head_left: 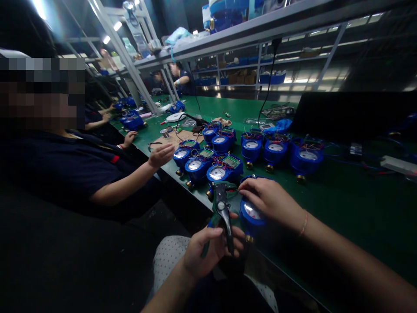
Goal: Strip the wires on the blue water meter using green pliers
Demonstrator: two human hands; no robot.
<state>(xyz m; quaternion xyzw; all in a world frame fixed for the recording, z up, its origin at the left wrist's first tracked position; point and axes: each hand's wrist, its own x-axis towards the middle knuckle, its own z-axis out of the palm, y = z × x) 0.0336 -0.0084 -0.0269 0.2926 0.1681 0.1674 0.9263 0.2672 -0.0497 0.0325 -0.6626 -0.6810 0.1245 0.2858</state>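
blue water meters [224, 167], green table [345, 204], dotted white cloth [166, 258]

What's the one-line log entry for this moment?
left hand: grips pliers | right hand: on blue meter | green bench

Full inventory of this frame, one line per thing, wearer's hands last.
Blue round water meters with white dials: about a dozen, blue with brass ends, clustered mid-bench; one more under the right hand.
Green bench mat: one, green, covering the long table.
Black-and-green wire pliers: one, in the left hand, jaws at the near meter's wiring.
Grey metal shelving: one run, grey, above the bench.
Black flat panel: one, black, far right on the bench.
Co-worker's hand: one, open, at the bench's left edge.
Left hand: grip closed on the pliers' handles.
Right hand: resting on the near blue meter.
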